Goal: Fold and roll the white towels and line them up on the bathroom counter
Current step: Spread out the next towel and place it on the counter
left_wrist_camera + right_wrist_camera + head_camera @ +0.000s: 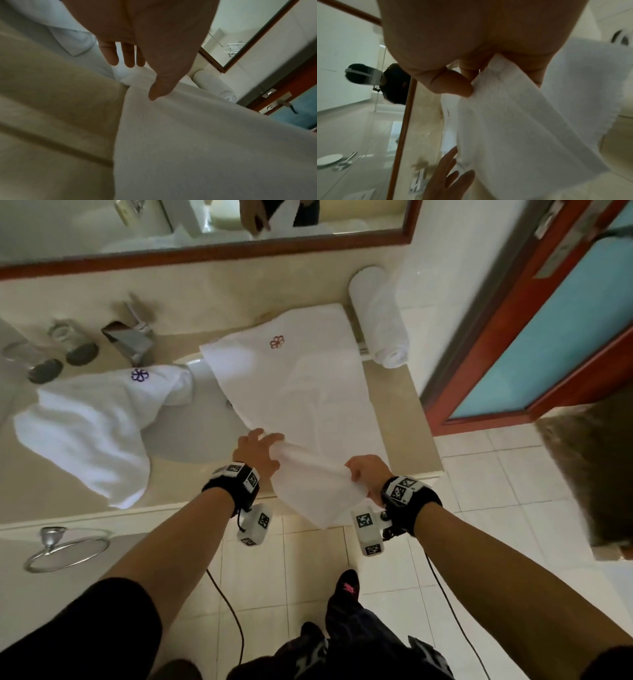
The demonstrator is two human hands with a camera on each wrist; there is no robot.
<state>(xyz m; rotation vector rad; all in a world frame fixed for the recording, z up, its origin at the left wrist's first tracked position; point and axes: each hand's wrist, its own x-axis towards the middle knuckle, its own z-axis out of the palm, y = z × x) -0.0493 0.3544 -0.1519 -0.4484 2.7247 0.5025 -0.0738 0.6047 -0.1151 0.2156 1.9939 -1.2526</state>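
A white towel (pixel 301 385) with a red flower logo lies flat on the right part of the bathroom counter (pixel 407 395); its near end hangs over the front edge. My right hand (pixel 368 472) pinches that near end between thumb and fingers (pixel 453 86). My left hand (pixel 258 451) rests on the towel's left near corner with straight, spread fingers (pixel 130 56). A rolled white towel (pixel 380 316) lies at the counter's far right end. A crumpled white towel (pixel 85 426) with a purple logo is draped over the sink's left side.
A chrome faucet (pixel 132 337) and two glasses (pixel 65 335) stand behind the sink basin (pixel 195 436). A mirror (pixel 205 231) hangs above. A towel ring (pixel 65 546) sits below the counter front. A red-framed door (pixel 548 344) stands open at the right, over tiled floor.
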